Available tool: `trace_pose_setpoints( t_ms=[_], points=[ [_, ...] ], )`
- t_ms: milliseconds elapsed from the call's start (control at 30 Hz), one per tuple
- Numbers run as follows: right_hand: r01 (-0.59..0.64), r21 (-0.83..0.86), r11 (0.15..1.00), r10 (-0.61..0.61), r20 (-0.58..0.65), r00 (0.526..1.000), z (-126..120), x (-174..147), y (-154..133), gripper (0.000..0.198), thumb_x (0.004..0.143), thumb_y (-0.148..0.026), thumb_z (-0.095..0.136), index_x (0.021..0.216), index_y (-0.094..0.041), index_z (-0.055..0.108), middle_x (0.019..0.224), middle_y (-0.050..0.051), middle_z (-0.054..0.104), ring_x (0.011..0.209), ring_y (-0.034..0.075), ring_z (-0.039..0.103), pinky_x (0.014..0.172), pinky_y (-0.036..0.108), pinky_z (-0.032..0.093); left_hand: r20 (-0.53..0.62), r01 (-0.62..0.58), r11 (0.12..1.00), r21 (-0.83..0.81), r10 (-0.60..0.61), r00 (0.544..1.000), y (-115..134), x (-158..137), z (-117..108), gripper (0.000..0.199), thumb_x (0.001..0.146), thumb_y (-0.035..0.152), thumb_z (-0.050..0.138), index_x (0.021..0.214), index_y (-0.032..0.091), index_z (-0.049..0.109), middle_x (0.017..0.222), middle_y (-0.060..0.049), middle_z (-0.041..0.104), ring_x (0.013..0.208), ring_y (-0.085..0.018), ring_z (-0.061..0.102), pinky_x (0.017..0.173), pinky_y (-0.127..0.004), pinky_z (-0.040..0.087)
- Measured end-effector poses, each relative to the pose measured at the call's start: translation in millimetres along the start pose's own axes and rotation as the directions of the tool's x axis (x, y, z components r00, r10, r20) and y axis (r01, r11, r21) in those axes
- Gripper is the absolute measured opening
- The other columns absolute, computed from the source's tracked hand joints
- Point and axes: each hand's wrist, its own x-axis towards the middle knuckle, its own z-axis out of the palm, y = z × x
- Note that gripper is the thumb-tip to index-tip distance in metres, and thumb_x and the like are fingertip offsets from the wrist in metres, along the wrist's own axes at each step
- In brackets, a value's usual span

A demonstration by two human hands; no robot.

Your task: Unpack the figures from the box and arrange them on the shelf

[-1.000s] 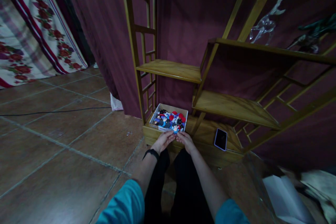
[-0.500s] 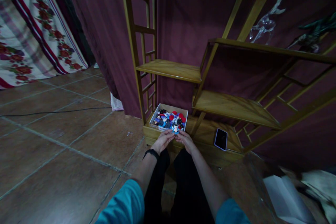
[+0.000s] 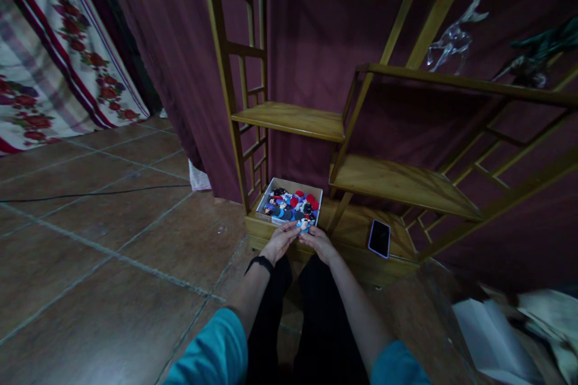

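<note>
Between my fingertips is a small figurine [image 3: 304, 225] in blue and white, with a pale middle. My left hand [image 3: 282, 239] pinches it from the left and my right hand [image 3: 318, 242] from the right, both closed on its edges. Just beyond it, an open white cardboard box [image 3: 294, 184] sits on the low wooden base. Inside lie several small colourful figurines [image 3: 288, 207] in red, black, blue and purple, heaped together. The held figurine is over the near right corner of the box and hides part of it. Its finer details are too small to tell.
A phone [image 3: 379, 238] lies on the base of the wooden shelf unit [image 3: 289, 120], to the right. On an upper shelf stand a clear deer ornament [image 3: 453, 42] and a dark green ornament [image 3: 535, 51]. A black cable [image 3: 94, 194] crosses the tiled floor at left.
The figurine has turned slightly between my fingers, and its red part no longer shows. Both hands stay in nearly the same place, and the view has shifted a little.
</note>
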Motion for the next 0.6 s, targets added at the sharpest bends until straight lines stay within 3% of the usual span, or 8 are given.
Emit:
trace_pose_setpoints(
  t_ms=[367, 600],
  points=[
    [0.025, 0.004, 1.000, -0.025, -0.031, 0.999, 1.2, 1.5, 1.0, 0.043, 0.059, -0.034, 0.075, 0.099, -0.023, 0.065, 0.109, 0.005, 0.064, 0.098, 0.021, 0.058, 0.085, 0.035, 0.046, 0.086, 0.010, 1.000, -0.009, -0.009, 0.996, -0.3, -1.1, -1.9, 0.042, 0.059, -0.002, 0.072, 0.098, 0.011, 0.065, 0.095, -0.010, 0.069, 0.083, -0.015, 0.064, 0.079, -0.024, 0.047],
    [0.022, -0.038, 0.999, -0.023, -0.035, 0.999, -0.3, 1.9, 2.5, 0.046, 0.058, -0.038, 0.075, 0.099, -0.022, 0.064, 0.107, 0.005, 0.064, 0.099, 0.022, 0.058, 0.082, 0.034, 0.047, 0.044, 0.015, 1.000, -0.027, -0.014, 0.999, -2.6, 1.3, -4.3, 0.034, 0.063, -0.001, 0.069, 0.095, 0.011, 0.065, 0.091, -0.010, 0.069, 0.078, -0.013, 0.065, 0.076, -0.023, 0.049]
  ],
)
